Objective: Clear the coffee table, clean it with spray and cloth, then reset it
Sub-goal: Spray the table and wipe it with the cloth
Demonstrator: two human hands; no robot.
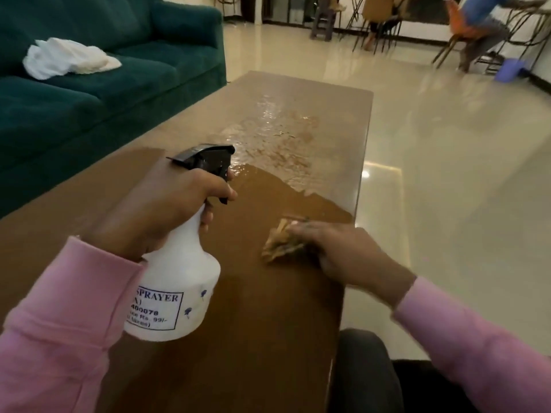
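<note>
Ahead, along the table's long axis, the wet patch lies beyond both hands. The right hand, pressing the cloth, sits nearer it; the left hand grips the spray bottle.

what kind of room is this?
Probably a lounge or living area, perhaps part of a larger shared hall: a green sofa beside a low wooden coffee table, a glossy tiled floor, and chairs at the far wall.

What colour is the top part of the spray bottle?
Black. The trigger head sits on a white spray bottle, seen in the head view.
</note>
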